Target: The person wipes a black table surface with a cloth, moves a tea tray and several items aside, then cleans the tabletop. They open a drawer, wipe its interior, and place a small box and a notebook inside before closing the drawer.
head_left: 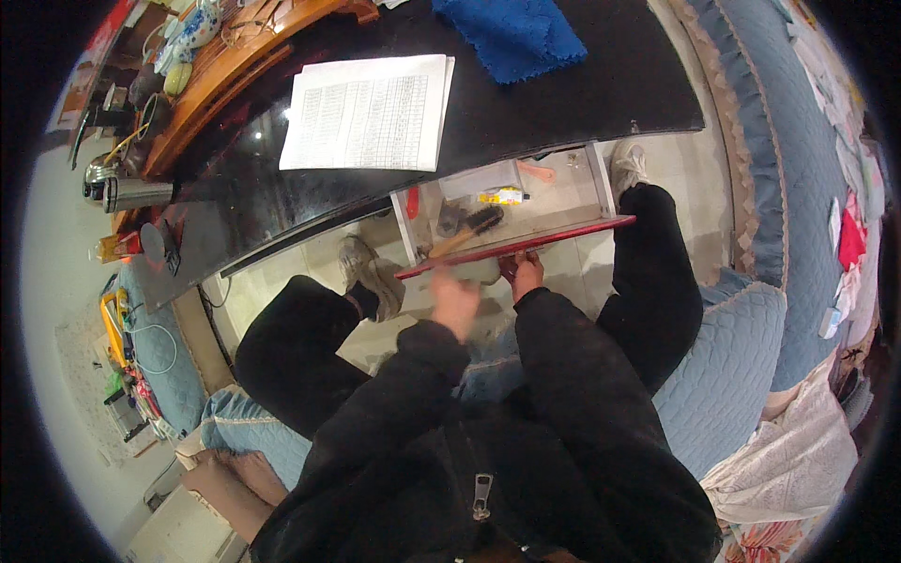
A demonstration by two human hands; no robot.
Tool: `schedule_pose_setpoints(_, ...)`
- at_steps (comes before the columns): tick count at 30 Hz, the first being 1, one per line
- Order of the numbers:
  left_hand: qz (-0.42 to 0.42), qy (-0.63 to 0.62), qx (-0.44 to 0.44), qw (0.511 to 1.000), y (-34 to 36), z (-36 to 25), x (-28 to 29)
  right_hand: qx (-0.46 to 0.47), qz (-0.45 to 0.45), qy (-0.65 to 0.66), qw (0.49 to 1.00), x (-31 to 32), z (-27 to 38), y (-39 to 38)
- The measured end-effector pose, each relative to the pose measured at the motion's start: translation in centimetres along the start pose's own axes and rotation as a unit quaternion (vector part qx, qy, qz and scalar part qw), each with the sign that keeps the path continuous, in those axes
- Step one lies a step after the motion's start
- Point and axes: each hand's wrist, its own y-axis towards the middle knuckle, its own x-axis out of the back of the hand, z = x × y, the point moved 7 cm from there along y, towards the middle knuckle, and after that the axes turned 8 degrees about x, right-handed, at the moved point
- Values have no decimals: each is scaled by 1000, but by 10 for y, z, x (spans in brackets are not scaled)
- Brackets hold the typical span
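An open drawer (554, 211) with a red front panel juts out from under the black table. My right hand (526, 274) is at the middle of that panel, its fingers closed at the edge, where a handle, if any, is hidden. Just left of it, my left hand (455, 302) is close to the panel, blurred, so its fingers are not readable. Inside the drawer lie a dark-bristled brush (482, 221) with a wooden handle, a yellow and white tube (504, 196), a pinkish-orange piece (536, 171) and a red object (411, 202).
On the black table (563, 113) lie printed sheets (366, 113) and a blue cloth (514, 38). A steel thermos (136, 194) stands at the left by a wooden tray (211, 84). Blue quilted seating (732, 366) is on the right; my knees flank the drawer.
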Motion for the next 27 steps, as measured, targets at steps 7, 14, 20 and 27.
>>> schedule_pose_setpoints(7,230,-171,-51,957,-19,-52,-45,-75,-54,-34,995,-10,37,-42)
schedule_pose_setpoints(14,166,2,-70,984,-47,-61,-8,-91,32,128,987,-65,86,-142)
schedule_pose_setpoints(20,275,-219,-83,933,-65,-60,-3,189,0,-186,964,10,121,-104)
schedule_pose_setpoints(27,18,341,-210,916,-20,-17,23,315,-260,-51,911,37,177,-37)
